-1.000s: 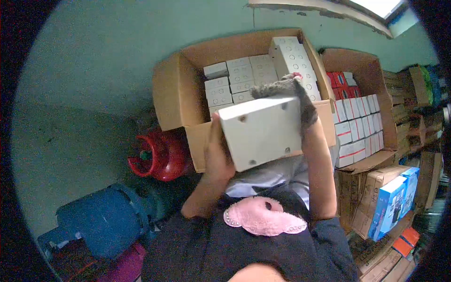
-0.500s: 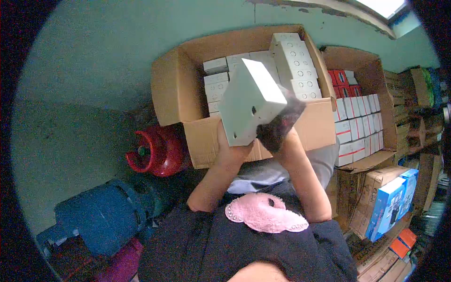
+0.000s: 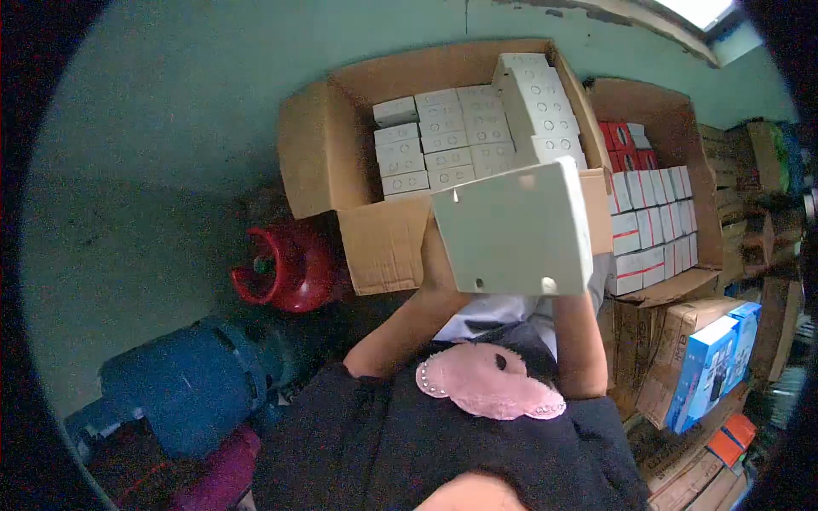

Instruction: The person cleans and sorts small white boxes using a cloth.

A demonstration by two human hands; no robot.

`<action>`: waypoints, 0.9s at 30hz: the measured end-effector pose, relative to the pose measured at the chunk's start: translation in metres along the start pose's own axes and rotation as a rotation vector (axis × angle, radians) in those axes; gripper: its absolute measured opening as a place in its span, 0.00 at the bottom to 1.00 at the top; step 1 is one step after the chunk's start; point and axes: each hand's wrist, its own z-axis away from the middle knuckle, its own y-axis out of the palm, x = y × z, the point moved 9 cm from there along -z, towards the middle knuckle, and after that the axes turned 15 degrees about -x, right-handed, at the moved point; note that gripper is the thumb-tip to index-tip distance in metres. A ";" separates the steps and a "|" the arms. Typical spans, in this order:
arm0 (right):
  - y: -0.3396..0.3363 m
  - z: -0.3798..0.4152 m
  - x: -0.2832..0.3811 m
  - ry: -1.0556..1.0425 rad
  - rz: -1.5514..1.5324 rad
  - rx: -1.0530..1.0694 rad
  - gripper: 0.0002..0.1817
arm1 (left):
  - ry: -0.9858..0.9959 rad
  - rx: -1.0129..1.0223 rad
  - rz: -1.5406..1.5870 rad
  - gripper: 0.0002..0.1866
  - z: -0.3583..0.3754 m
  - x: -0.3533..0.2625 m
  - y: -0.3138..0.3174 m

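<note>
A large white box (image 3: pixel 511 234) is tilted up in front of me, its flat face with small holes toward the camera. My left hand (image 3: pixel 440 268) holds it at the left edge, with the fingers hidden behind it. The right forearm runs up to the box's lower right corner, and the box covers my right hand. Just beyond, an open cardboard carton (image 3: pixel 379 243) holds stacked white boxes (image 3: pixel 443 128) with round marks on their sides.
On the right stands another open carton (image 3: pixel 673 106) with white and red boxes. Below it are closed cartons and a blue box (image 3: pixel 703 375). A red gas cylinder (image 3: pixel 302 268) and a blue cylinder (image 3: pixel 183 387) are on the left. Pink fluffy trim (image 3: pixel 490 383) lies across my dark clothing.
The white box has turned its flat face toward the camera and shifted right and down. The dark blurred thing beside it and my right hand no longer show. More stacked boxes are visible.
</note>
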 end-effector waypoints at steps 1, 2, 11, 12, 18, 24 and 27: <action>-0.007 -0.003 -0.002 0.060 -0.048 -0.035 0.18 | -0.014 0.041 -0.030 0.31 0.000 -0.002 0.008; -0.013 -0.006 -0.005 0.110 -0.084 -0.065 0.18 | -0.029 0.080 -0.060 0.34 0.001 -0.005 0.014; -0.064 -0.026 -0.046 0.414 -0.123 -0.247 0.22 | 0.914 0.295 -0.513 0.34 0.032 -0.143 0.061; -0.062 -0.026 -0.049 0.434 -0.168 -0.186 0.23 | 0.974 0.217 -0.730 0.33 0.033 -0.161 0.073; -0.038 -0.052 -0.074 0.539 -0.410 -0.087 0.19 | 1.251 0.433 -2.147 0.23 -0.096 -0.181 0.092; -0.050 -0.051 -0.104 0.526 -0.241 -0.158 0.22 | 1.007 0.298 -2.457 0.34 -0.183 -0.203 0.048; -0.040 -0.041 -0.092 0.566 -0.319 -0.102 0.22 | 0.957 0.359 -2.376 0.29 -0.198 -0.206 0.037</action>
